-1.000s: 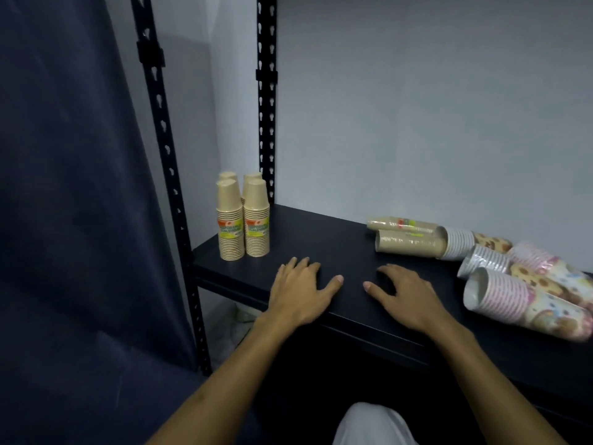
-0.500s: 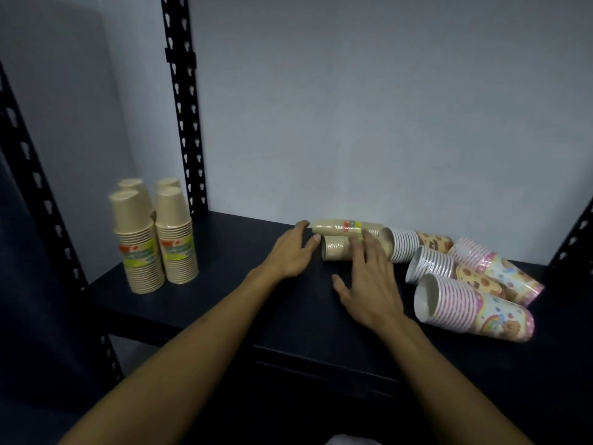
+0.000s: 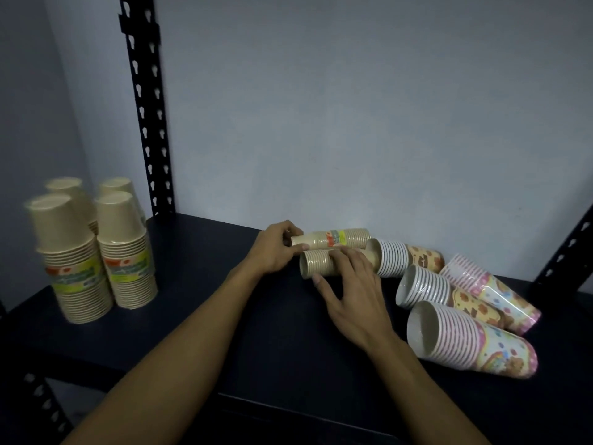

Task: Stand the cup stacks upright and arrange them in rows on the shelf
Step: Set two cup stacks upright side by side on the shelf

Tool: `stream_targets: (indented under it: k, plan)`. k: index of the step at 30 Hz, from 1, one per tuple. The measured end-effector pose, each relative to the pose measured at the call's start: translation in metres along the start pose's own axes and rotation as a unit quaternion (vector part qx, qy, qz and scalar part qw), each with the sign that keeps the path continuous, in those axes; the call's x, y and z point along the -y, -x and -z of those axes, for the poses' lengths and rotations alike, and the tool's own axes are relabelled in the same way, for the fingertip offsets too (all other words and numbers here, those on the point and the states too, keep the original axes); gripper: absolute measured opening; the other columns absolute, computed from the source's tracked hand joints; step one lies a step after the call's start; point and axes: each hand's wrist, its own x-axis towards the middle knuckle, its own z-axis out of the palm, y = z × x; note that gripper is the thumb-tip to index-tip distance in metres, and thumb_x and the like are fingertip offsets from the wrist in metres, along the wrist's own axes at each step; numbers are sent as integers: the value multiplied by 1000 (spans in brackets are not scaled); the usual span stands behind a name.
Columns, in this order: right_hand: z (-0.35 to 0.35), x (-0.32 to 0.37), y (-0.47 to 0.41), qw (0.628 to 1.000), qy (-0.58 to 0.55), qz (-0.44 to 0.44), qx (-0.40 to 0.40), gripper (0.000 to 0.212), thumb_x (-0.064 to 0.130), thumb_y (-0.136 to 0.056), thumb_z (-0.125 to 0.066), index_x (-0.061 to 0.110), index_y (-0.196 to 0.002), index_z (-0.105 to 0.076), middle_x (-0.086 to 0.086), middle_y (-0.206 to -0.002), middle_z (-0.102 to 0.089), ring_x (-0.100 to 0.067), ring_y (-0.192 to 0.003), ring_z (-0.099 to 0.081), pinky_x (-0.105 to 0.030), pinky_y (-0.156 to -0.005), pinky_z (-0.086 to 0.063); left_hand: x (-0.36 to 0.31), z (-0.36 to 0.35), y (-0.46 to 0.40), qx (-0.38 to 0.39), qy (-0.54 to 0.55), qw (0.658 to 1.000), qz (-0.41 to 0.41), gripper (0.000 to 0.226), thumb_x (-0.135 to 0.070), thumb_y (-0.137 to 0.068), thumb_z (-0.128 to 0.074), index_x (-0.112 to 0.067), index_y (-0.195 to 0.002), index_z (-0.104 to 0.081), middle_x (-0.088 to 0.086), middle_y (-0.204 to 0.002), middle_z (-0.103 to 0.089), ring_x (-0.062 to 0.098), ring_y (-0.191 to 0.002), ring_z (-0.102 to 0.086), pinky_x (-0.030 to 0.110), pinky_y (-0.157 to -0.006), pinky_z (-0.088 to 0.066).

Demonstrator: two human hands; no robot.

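Note:
Several tan cup stacks [image 3: 125, 248] stand upright in two rows at the shelf's left end. Two tan stacks lie on their sides mid-shelf. My left hand [image 3: 272, 248] closes around the closed end of the rear lying tan stack [image 3: 333, 240]. My right hand [image 3: 353, 284] curls over the front lying tan stack [image 3: 316, 266], fingers on top and thumb at its near side. To the right lie several patterned stacks on their sides, among them a bear-print stack [image 3: 401, 260] and a pink-rimmed stack [image 3: 462, 342].
The black shelf board [image 3: 224, 316] has bare room between the upright stacks and my hands. Black perforated uprights stand at the back left [image 3: 146, 107] and at the right edge [image 3: 564, 261]. A pale wall closes the back.
Both hands moved from the shelf's front edge to the lying tan stacks and closed on them. The view has shifted right and closer.

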Motion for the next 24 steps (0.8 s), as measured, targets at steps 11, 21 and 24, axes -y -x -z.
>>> stream_targets:
  k: [11, 21, 24]
  plan:
    - [6, 10, 10, 997, -41, 64, 23, 47, 47, -96, -56, 28, -139, -50, 10, -147, -39, -10, -137, -37, -37, -112, -40, 3, 33, 59, -61, 33, 997, 14, 30, -28, -87, -76, -22, -112, -61, -7, -102, -65, 11, -94, -63, 20, -78, -48]
    - [3, 50, 7, 955, -197, -191, -112, 64, 56, -92, -60, 11, -133, -41, -8, -132, -47, -28, -121, -50, -43, -100, -45, 8, 53, 112, -213, 107, 971, 27, 36, -44, -102, -49, -20, -129, -45, 2, -121, -58, 18, -109, -59, 32, -91, -48]
    - [-2, 51, -12, 925, -201, -307, -100, 84, 62, -86, -64, 3, -139, -34, -22, -142, -45, -41, -131, -45, -49, -107, -40, 11, 56, 113, -232, 159, 958, 49, 35, -47, -99, -53, -22, -123, -50, 0, -116, -62, 18, -105, -65, 43, -94, -56]
